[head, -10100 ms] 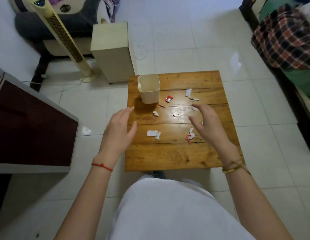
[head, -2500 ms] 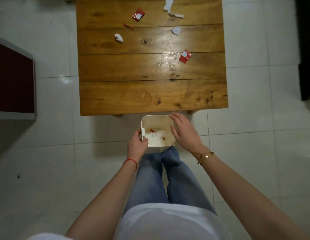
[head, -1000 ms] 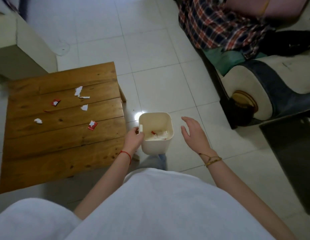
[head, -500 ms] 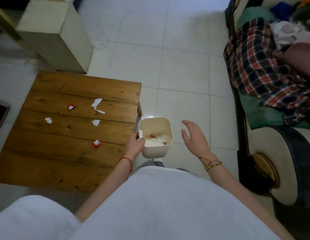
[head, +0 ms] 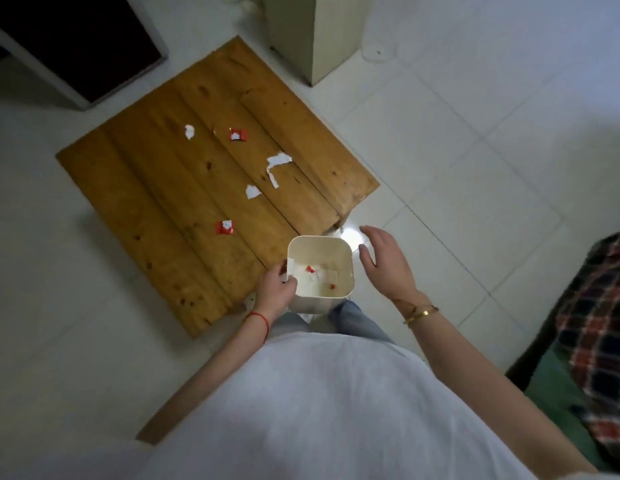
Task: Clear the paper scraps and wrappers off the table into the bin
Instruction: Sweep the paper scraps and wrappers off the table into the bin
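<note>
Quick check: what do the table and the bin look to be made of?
Table: wood planks with a glossy varnish, going by the grain, knots and seams. Bin: probably smooth matte cream plastic, with thin seamless walls and rounded corners. The left hand holds its rim.

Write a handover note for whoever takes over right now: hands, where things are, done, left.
Left hand: gripping the rim of the cream square plastic bin, held beside the near corner of the wooden slatted table.
Right hand: open, empty, beside the bin, not touching it.
Done: a few red and white scraps lie in the bin.
Left on the table: two red wrappers, white paper scraps, one thin white strip and a tiny fleck.
</note>
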A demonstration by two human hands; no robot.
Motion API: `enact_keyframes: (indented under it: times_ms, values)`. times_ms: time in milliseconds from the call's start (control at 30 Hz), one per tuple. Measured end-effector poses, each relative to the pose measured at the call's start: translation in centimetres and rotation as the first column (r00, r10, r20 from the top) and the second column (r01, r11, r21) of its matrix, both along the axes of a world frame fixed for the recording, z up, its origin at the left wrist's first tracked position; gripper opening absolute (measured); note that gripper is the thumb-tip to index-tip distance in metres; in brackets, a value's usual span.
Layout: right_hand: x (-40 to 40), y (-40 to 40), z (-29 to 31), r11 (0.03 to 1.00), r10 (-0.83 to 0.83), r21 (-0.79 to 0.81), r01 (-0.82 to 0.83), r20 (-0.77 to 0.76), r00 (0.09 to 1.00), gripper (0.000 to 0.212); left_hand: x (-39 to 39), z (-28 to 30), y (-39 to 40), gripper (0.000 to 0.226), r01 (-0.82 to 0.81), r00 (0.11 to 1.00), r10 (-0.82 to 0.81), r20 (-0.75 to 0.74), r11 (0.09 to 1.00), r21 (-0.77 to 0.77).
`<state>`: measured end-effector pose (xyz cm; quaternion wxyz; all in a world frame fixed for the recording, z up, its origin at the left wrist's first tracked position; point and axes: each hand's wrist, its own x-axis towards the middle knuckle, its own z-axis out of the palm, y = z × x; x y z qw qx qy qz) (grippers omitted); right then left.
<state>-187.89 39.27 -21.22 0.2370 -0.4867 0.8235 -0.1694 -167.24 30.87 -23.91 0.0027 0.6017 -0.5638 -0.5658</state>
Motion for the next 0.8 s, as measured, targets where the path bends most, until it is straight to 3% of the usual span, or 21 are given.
enact_keyframes:
  times_ms: [133,300,800]
  values:
    - [-2.2,-2.7,-1.1,0.974,0.223,0.039,-0.223,0.000,0.975,0.039,-0.4,-1.5,2.4,0.046,-0.214,0.975,0.214,0.063,0.977,-0.001]
    - [-3.6,-6.0,-3.9,0.920,0.387,0.063,-0.386,0.008,0.922,0.042,-0.9,-4.2,4.5,0.046,-0.373,0.925,0.369,0.088,0.927,0.031]
    - [0.6,-21.3,-15.9,0.700,0.709,0.085,-0.709,0.029,0.704,0.052,0.1,-14.1,5.0,0.051,-0.530,0.838,0.507,0.203,0.845,0.077]
